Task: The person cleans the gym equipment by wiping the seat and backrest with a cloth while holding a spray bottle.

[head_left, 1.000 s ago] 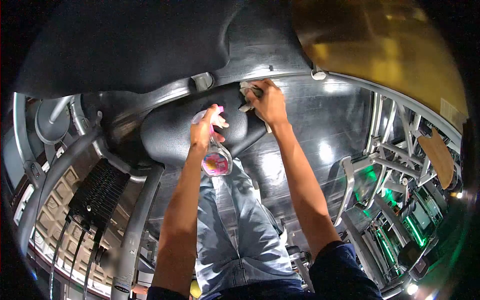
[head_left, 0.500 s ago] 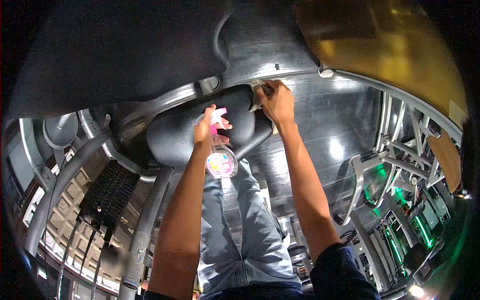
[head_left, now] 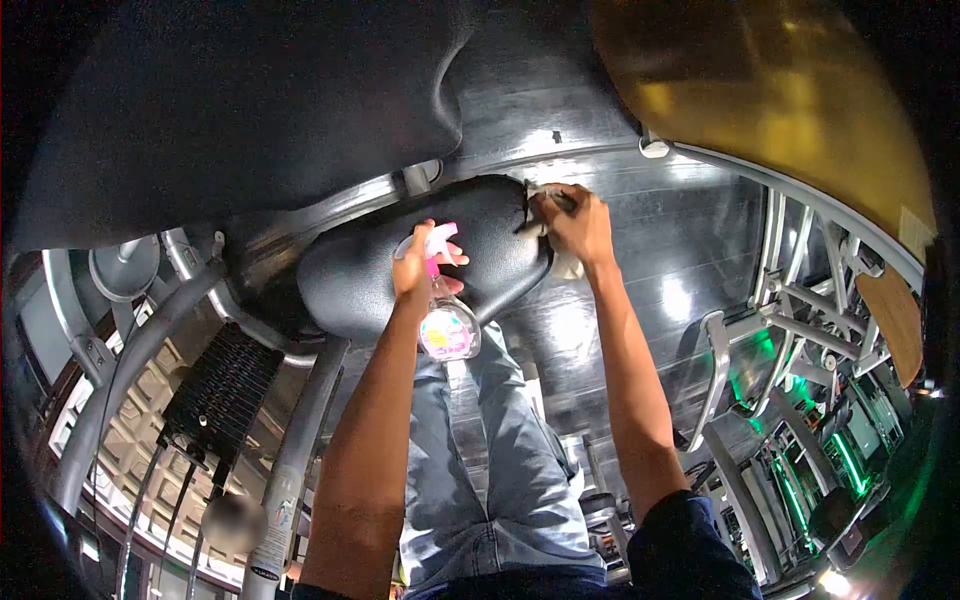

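Note:
My left hand (head_left: 420, 265) is wrapped round the neck of a clear spray bottle (head_left: 447, 330) with a pink and white trigger head, held over a black padded seat (head_left: 350, 270). At the right end of that pad, my right hand (head_left: 578, 225) grips a crumpled light cloth (head_left: 568, 262) against its edge. Part of the cloth hangs below the fingers.
A large black pad (head_left: 250, 110) fills the upper left, and a yellow-brown panel (head_left: 770, 110) the upper right. On the left stand a black weight stack (head_left: 220, 390) and grey metal tubes. Gym machine frames (head_left: 800, 320) stand at right on the dark floor (head_left: 640, 300).
My right hand has moved right and slightly down with the cloth, which shows more below the fingers. My left hand and the bottle have shifted slightly right.

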